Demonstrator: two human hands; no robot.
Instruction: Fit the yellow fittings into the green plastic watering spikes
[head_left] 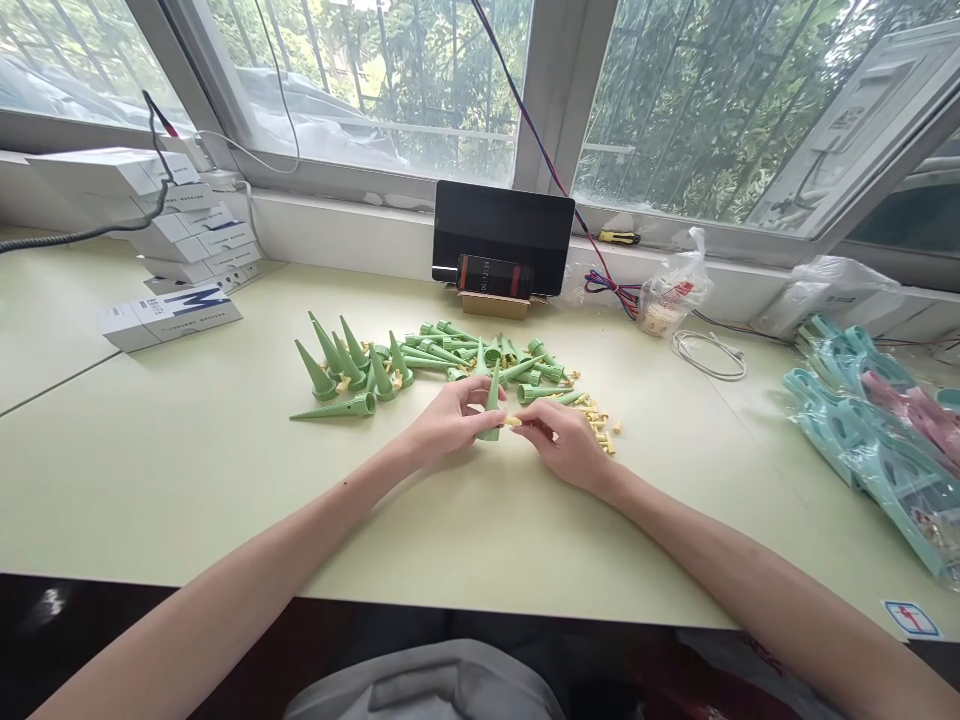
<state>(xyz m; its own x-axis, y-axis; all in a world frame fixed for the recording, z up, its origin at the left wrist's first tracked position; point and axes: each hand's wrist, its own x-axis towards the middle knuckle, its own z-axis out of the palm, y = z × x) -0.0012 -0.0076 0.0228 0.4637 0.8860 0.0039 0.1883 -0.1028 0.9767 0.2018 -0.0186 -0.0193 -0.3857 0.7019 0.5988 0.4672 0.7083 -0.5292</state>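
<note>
My left hand [455,415] grips a green plastic spike [493,395], a hollow cone held upright with its wide end down. Between the fingertips of my right hand [564,437] is a small yellow plug [513,421], its tip at the side of the spike near the base; whether it is inserted I cannot tell. A heap of loose green spikes [442,350] lies just beyond both hands. To the left stands a cluster of upright spikes [352,360], some with yellow pieces at their bases. Small yellow plugs [600,430] are scattered beside my right hand.
A tablet [504,225] with a phone [495,276] before it stands at the back. White boxes [176,315] are stacked at the left. On the right are a coiled white cable [709,358], a plastic bag [671,295] and wrapped turquoise hangers [862,430].
</note>
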